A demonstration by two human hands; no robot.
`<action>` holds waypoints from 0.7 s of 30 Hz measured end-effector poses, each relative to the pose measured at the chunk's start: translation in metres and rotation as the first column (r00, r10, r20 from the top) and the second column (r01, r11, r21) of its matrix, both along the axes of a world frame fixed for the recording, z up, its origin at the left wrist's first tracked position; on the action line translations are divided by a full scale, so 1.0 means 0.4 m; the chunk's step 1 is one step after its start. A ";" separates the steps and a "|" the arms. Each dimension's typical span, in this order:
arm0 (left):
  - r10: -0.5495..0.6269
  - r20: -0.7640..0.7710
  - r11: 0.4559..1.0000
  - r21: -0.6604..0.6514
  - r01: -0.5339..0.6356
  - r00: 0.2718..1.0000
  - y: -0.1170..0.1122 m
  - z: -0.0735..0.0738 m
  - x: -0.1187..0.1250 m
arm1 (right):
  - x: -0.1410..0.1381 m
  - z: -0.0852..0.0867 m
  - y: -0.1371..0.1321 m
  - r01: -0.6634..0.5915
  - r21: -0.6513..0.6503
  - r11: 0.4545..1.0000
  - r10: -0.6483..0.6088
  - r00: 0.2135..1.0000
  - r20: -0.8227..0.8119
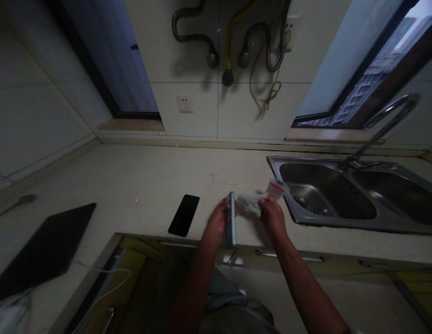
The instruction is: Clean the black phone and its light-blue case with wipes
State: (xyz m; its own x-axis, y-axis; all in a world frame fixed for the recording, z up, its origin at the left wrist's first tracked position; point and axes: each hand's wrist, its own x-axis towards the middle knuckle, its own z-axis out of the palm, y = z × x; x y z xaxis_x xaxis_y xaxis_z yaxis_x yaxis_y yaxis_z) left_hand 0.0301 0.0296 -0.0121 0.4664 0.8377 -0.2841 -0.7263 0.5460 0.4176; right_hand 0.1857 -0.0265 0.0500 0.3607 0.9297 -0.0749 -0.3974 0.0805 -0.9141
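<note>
My left hand is closed round a thin teal phone, held on edge above the counter's front edge. My right hand pinches a crumpled clear plastic packet with a red-striped end, right beside the phone. A second phone, black and face up, lies flat on the counter to the left of my hands.
A double steel sink with a curved tap fills the right of the pale counter. A black induction hob sits at the left. White cables hang by open cabinets below. A wall socket and hoses are behind.
</note>
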 end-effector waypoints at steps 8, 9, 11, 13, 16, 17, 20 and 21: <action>0.079 0.026 0.986 -0.146 -0.075 0.997 0.006 0.031 0.007 | -0.005 0.023 0.006 0.120 0.180 0.976 -0.188 0.880 0.436; 0.061 0.036 0.988 -0.142 -0.055 0.998 0.004 0.037 0.007 | -0.011 0.016 0.008 0.081 0.191 0.978 -0.172 0.832 0.528; 0.036 0.080 0.994 -0.106 -0.028 0.996 0.000 0.050 0.006 | -0.027 -0.004 0.008 -0.055 0.168 0.984 -0.077 0.721 0.689; 0.064 0.141 0.996 -0.070 -0.054 0.988 -0.004 0.060 0.004 | -0.045 -0.027 0.004 -0.211 0.110 0.971 0.040 0.598 0.801; 0.131 0.193 0.990 -0.074 -0.119 0.972 -0.006 0.065 0.002 | -0.068 -0.055 -0.004 -0.334 0.085 0.939 0.098 0.495 0.863; 0.135 0.189 0.989 -0.085 -0.121 0.973 -0.007 0.064 0.002 | -0.073 -0.063 -0.006 -0.339 0.097 0.936 0.091 0.499 0.862; 0.070 0.147 0.993 -0.104 -0.055 0.987 -0.010 0.059 0.006 | -0.082 -0.078 -0.008 -0.329 0.118 0.937 0.076 0.523 0.849; 0.046 0.136 0.994 -0.101 -0.032 0.990 -0.011 0.058 0.008 | -0.083 -0.081 -0.007 -0.331 0.112 0.937 0.080 0.515 0.853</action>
